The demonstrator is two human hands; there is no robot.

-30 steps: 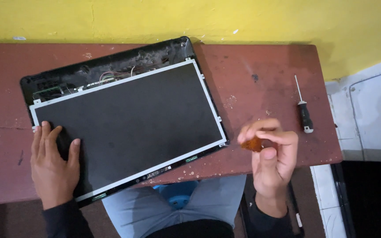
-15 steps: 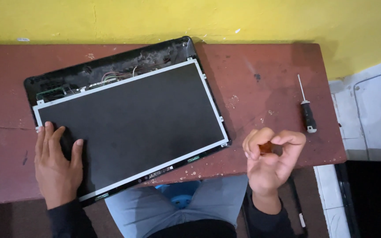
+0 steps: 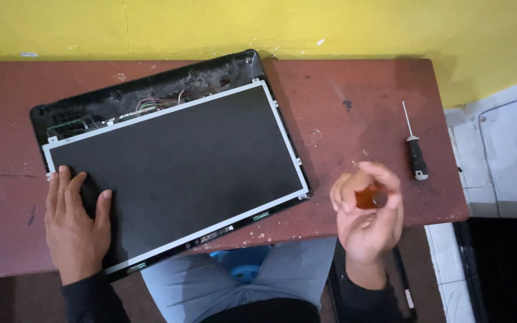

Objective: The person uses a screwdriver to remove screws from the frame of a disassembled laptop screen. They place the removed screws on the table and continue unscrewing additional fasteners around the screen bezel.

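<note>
A person sits at a worn reddish-brown table [image 3: 342, 90] set against a yellow wall [image 3: 270, 24], a stripped laptop screen panel [image 3: 175, 167] lying before them. Since half a second ago the right hand [image 3: 369, 218] has risen a little and closed further round a small orange-brown piece [image 3: 371, 197], which now sits deeper between the fingertips; the left hand [image 3: 76, 224] and the panel have barely shifted.

One panel, one black back cover [image 3: 151, 90] beneath it, one loose screwdriver [image 3: 414, 145] and two hands are in view. The panel lies flat, its long axis running from the person's lower left to the upper right, the top edge with exposed wires [image 3: 157, 104] turned toward the wall. The left hand rests palm down on the panel's near left corner, fingers spread and flat, gripping nothing. The right hand hovers just off the panel's near right corner, over the table's front edge, fingers and thumb pinched together on the orange-brown piece.

The screwdriver lies well right of the panel, black handle toward the person, thin shaft pointing at the wall. Below the panel's near edge, grey trousers [image 3: 210, 287] and a blue stool [image 3: 243, 263] show.
</note>
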